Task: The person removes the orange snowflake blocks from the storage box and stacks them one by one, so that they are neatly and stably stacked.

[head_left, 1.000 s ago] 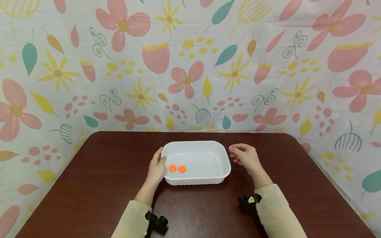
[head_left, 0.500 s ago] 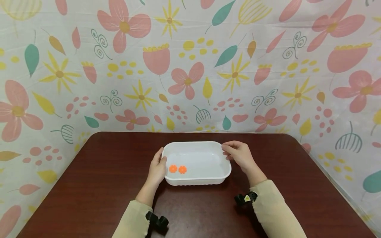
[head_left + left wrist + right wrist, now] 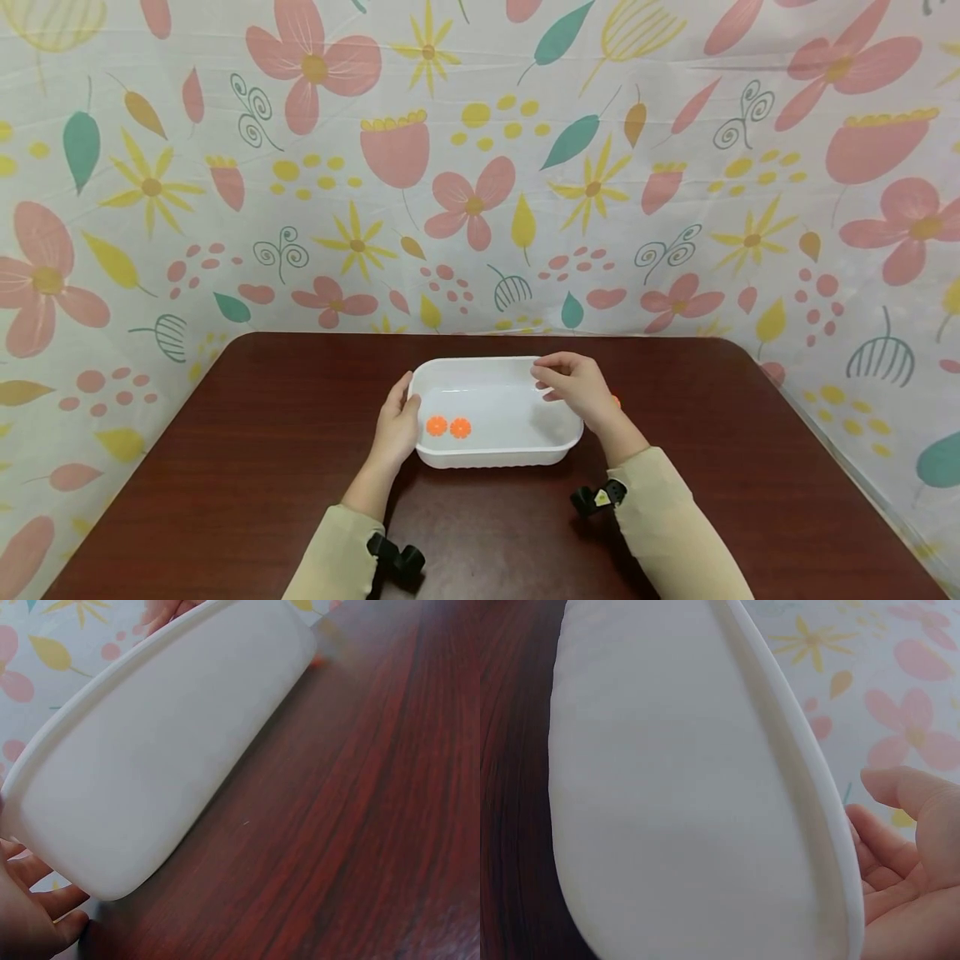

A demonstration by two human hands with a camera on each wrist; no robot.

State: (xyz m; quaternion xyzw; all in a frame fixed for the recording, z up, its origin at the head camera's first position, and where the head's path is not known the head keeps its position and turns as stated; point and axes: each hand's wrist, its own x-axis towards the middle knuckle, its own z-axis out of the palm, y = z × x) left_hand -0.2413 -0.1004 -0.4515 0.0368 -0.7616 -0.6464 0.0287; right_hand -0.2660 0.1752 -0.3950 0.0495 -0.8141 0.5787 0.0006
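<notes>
A white rectangular tray (image 3: 491, 457) with raised sides stands on the table. My left hand (image 3: 395, 423) grips its left end, thumb at the rim and fingers on the outer wall; some of those fingers (image 3: 52, 900) show in the left wrist view. Two orange flower-shaped slices (image 3: 437, 426) lie side by side on the tray floor near the left front corner. Over the tray's right part is my right hand (image 3: 581, 387), fingers bent, thumb side up. In the right wrist view the tray wall partly hides its fingers, so I cannot tell whether they hold anything.
An orange bit (image 3: 617, 401) shows just past the right hand, on the table (image 3: 480, 533) right of the tray. The dark wooden table ends at a flower-printed cloth (image 3: 472, 283) behind it. Each sleeve cuff carries a black wrist camera (image 3: 401, 562).
My right hand has moved left, from beside the orange bit on the table, across the tray's right rim to above its inside. The left hand and the two slices stay in place.
</notes>
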